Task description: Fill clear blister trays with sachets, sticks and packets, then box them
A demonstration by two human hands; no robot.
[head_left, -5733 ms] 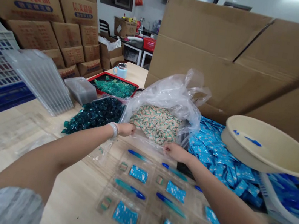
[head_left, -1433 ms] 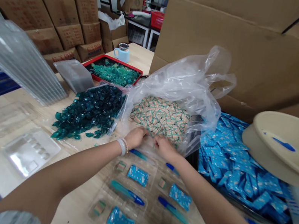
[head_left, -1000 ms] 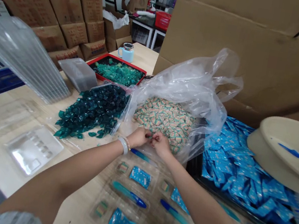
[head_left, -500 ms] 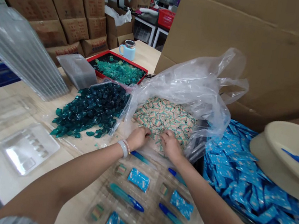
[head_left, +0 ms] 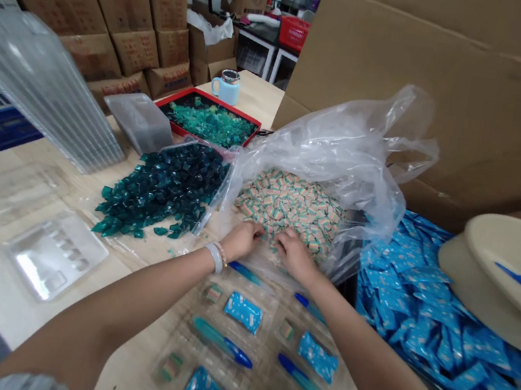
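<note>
My left hand (head_left: 241, 240) is at the near edge of a pile of small striped square pieces (head_left: 293, 204) spilling from a clear plastic bag (head_left: 333, 147). Its fingers are curled together in a pinch; what is between them is hidden. Close by on the right, my right hand (head_left: 295, 253) touches the same pile, fingertips bent and closed, their contents too small to make out. Below both hands lie clear blister trays (head_left: 260, 341) holding blue pens (head_left: 223, 342), blue dotted packets (head_left: 243, 312) and single striped pieces.
Dark teal translucent chunks (head_left: 169, 190) are heaped on the left, before a red-rimmed tray (head_left: 256, 129) of green bits. Stacked clear trays (head_left: 58, 88) lean at far left. Blue packets (head_left: 415, 287) fill the right, beside a cream basin (head_left: 490, 280). A light blue mug (head_left: 228, 91) stands behind.
My right hand has shifted slightly left and nearer, its fingers curling in more. The left hand stays nearly in place. The whole view has moved a little.
</note>
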